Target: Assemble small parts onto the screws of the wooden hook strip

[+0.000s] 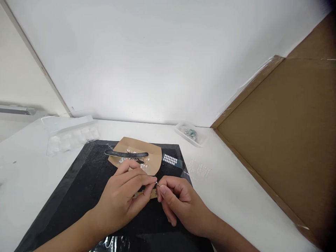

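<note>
Small metallic piece (156, 183), too small to identify, pinched above the black mat (86, 196), nearer its right edge than its left. Left hand (126, 194) and right hand (181, 204) both closed on it, fingertip to fingertip. Brown strip (153, 194) below, partly hidden. Tan card (155, 155) overlaps mat's far edge, bearing black strip (126, 154) and scattered white bits (142, 166). Dotted sheet (179, 163) near far right corner, rows seemingly mostly unused. Piece unplaced; work looks unfinished.

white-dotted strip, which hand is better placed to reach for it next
Probably the right hand: it is nearer the dotted strip, while the left hand lies farther left. Both pinch a small piece.
</note>
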The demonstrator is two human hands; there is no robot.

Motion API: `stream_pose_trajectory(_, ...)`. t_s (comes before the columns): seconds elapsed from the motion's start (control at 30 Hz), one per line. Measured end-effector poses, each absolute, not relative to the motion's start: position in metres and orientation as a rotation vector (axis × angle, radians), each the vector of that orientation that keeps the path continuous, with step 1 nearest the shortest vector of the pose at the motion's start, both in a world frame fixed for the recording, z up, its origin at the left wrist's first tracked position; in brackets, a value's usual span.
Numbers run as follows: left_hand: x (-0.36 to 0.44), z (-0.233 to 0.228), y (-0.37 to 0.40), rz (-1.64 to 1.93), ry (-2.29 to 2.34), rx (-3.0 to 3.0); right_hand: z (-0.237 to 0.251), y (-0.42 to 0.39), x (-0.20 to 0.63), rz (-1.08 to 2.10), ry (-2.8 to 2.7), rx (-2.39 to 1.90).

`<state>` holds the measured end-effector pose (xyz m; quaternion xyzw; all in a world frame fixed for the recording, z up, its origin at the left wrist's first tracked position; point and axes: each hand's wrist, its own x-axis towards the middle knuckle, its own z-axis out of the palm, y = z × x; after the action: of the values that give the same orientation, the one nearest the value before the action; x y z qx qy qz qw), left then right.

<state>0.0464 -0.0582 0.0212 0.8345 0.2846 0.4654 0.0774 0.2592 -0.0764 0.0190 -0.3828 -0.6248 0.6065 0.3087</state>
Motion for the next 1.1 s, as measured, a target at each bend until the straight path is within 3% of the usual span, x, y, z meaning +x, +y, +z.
stream_pose_trajectory(0.33,0.048,0.023,-0.062,1.264,0.849,2.299,0.026,-0.076,0.262,1.795,-1.482,-0.941)
stream_pose_trajectory(1.1,0.051,0.017,-0.068,1.019,0.988,2.085,0.026,-0.079,0.259,1.323,-1.875,-1.179)
